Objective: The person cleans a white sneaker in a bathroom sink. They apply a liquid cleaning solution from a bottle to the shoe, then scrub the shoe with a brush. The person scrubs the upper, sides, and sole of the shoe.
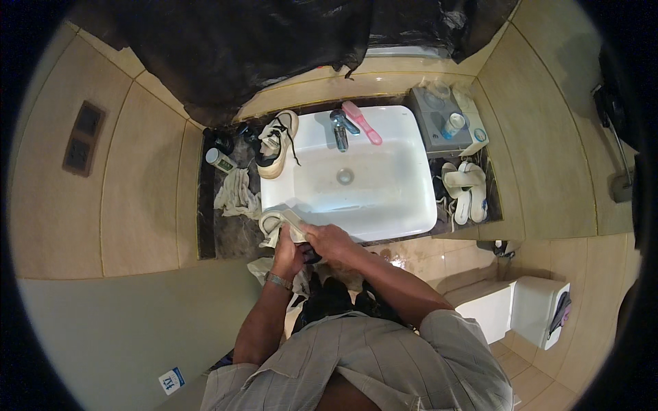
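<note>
The shoe (269,227) is at the sink's (428,218) near left corner, raised in front of the body, its rounded, pale end toward the counter (229,240). It looks light enough for one hand, and probably bends at the fabric upper while the sole and the rounded end keep their shape; if the surface is damp, it may well be slick, though wetness cannot be made out at this size. It does not seem fragile, so a firm hold should do no harm, and the best place to take it is likely around the sole edge or inside the opening, where the fingers can brace against something stiff. The left hand (288,257) grasps it from below, its thumb pointing up along the near side; the fingers are mostly hidden, so how tightly they wrap cannot be told. The right hand (327,241) is nearly closed, its curled fingers gripping a pale strip (295,220) against the shoe's right side; whether that strip is a separate piece or part of the shoe is unclear. The other shoe (272,156), with dark laces, leans on the sink's left rim, and a crumpled cloth (237,194) lies just beside, on the counter.
</note>
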`<state>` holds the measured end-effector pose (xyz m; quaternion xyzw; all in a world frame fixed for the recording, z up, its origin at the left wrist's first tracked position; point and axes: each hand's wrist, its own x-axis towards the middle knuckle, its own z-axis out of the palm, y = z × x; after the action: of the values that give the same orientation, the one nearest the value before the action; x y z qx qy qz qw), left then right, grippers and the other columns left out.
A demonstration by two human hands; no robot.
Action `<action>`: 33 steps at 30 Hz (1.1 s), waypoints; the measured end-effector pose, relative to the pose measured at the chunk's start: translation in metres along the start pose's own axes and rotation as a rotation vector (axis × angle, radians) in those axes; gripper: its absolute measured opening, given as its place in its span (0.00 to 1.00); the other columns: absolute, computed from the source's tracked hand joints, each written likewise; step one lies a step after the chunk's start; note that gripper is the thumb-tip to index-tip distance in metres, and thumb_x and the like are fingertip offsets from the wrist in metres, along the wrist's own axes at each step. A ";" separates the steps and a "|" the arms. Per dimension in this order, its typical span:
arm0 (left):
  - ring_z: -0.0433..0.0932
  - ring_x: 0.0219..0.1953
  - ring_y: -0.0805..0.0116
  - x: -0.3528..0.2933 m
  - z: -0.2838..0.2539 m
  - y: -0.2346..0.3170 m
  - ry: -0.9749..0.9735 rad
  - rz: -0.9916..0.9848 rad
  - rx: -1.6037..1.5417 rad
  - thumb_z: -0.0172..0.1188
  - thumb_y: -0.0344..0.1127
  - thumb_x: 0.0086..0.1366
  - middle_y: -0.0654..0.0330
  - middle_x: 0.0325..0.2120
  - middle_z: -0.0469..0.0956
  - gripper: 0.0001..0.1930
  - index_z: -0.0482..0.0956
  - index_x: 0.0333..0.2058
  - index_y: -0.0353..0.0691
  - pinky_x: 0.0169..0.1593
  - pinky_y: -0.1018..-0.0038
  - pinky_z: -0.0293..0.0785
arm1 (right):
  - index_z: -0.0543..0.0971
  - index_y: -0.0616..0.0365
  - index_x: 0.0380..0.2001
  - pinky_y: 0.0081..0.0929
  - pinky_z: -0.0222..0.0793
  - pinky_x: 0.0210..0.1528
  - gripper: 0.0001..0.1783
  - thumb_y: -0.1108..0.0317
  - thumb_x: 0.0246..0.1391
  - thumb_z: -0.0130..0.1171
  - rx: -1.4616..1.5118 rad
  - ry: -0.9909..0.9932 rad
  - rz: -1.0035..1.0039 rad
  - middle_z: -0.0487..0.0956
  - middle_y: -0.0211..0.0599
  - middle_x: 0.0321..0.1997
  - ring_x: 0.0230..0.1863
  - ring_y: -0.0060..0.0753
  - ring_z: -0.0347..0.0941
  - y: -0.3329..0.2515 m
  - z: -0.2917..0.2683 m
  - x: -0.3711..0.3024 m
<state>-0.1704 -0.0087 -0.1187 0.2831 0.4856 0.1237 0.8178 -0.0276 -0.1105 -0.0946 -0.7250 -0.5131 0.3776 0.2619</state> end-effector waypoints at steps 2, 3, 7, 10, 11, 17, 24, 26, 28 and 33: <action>0.79 0.50 0.52 0.006 0.005 0.007 -0.041 -0.020 0.062 0.43 0.61 0.78 0.56 0.52 0.79 0.27 0.71 0.59 0.45 0.53 0.45 0.76 | 0.72 0.41 0.68 0.51 0.77 0.49 0.25 0.55 0.71 0.48 0.050 0.148 -0.112 0.82 0.61 0.48 0.45 0.63 0.81 0.032 0.024 0.019; 0.79 0.49 0.52 0.015 -0.007 0.000 0.002 -0.004 0.046 0.44 0.59 0.78 0.56 0.51 0.79 0.26 0.71 0.59 0.45 0.52 0.46 0.76 | 0.72 0.42 0.68 0.50 0.77 0.50 0.25 0.55 0.71 0.48 0.073 0.105 -0.100 0.82 0.61 0.48 0.45 0.63 0.81 0.029 0.018 0.011; 0.80 0.45 0.52 0.035 -0.026 -0.016 0.070 0.004 -0.027 0.45 0.52 0.79 0.56 0.50 0.79 0.20 0.71 0.58 0.45 0.50 0.45 0.78 | 0.71 0.49 0.68 0.48 0.76 0.54 0.26 0.55 0.71 0.49 0.177 -0.011 -0.010 0.82 0.58 0.51 0.49 0.60 0.81 0.040 -0.006 -0.068; 0.81 0.43 0.53 0.022 -0.015 -0.007 0.101 -0.018 -0.012 0.45 0.51 0.80 0.55 0.49 0.80 0.19 0.71 0.58 0.45 0.48 0.43 0.79 | 0.70 0.53 0.69 0.45 0.75 0.58 0.28 0.55 0.71 0.50 0.257 -0.057 0.079 0.81 0.57 0.56 0.55 0.57 0.80 0.022 -0.024 -0.114; 0.81 0.42 0.53 0.017 -0.016 -0.007 0.121 -0.032 0.013 0.45 0.51 0.80 0.55 0.48 0.80 0.19 0.71 0.58 0.46 0.48 0.42 0.80 | 0.70 0.54 0.69 0.44 0.74 0.59 0.28 0.55 0.71 0.50 0.280 -0.034 0.089 0.80 0.56 0.58 0.57 0.57 0.79 0.024 -0.015 -0.117; 0.81 0.42 0.50 0.027 -0.019 -0.008 0.030 0.033 0.051 0.47 0.54 0.78 0.54 0.48 0.79 0.21 0.71 0.57 0.46 0.45 0.38 0.79 | 0.71 0.54 0.68 0.42 0.74 0.59 0.27 0.55 0.71 0.48 0.418 0.183 0.137 0.79 0.58 0.60 0.57 0.59 0.79 0.028 0.019 -0.047; 0.79 0.44 0.47 0.027 -0.021 -0.008 0.139 -0.073 -0.001 0.50 0.55 0.77 0.50 0.49 0.77 0.22 0.67 0.60 0.48 0.47 0.34 0.76 | 0.68 0.52 0.70 0.47 0.76 0.53 0.28 0.57 0.71 0.50 0.256 0.149 0.104 0.82 0.62 0.50 0.49 0.64 0.81 0.049 0.021 -0.135; 0.78 0.46 0.47 0.025 -0.019 -0.008 0.135 -0.072 -0.025 0.50 0.55 0.77 0.50 0.49 0.76 0.23 0.66 0.61 0.49 0.47 0.34 0.76 | 0.67 0.51 0.71 0.51 0.76 0.48 0.28 0.58 0.70 0.51 0.227 0.197 0.059 0.82 0.63 0.45 0.44 0.67 0.81 0.049 0.026 -0.143; 0.78 0.46 0.48 0.024 -0.016 -0.009 0.147 -0.080 -0.035 0.51 0.55 0.76 0.50 0.49 0.75 0.23 0.66 0.61 0.49 0.48 0.35 0.75 | 0.68 0.51 0.70 0.54 0.76 0.45 0.28 0.59 0.69 0.52 0.224 0.258 0.057 0.82 0.65 0.41 0.40 0.69 0.80 0.052 0.034 -0.135; 0.78 0.45 0.50 0.019 -0.008 0.004 0.109 -0.079 0.081 0.54 0.55 0.75 0.52 0.48 0.76 0.24 0.69 0.59 0.46 0.48 0.42 0.77 | 0.71 0.54 0.67 0.55 0.77 0.42 0.27 0.60 0.68 0.54 0.191 0.477 -0.015 0.81 0.66 0.40 0.39 0.68 0.80 0.055 0.053 -0.063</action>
<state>-0.1675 0.0062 -0.1335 0.2894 0.5448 0.0869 0.7822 -0.0524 -0.1893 -0.1498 -0.7616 -0.4042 0.2409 0.4455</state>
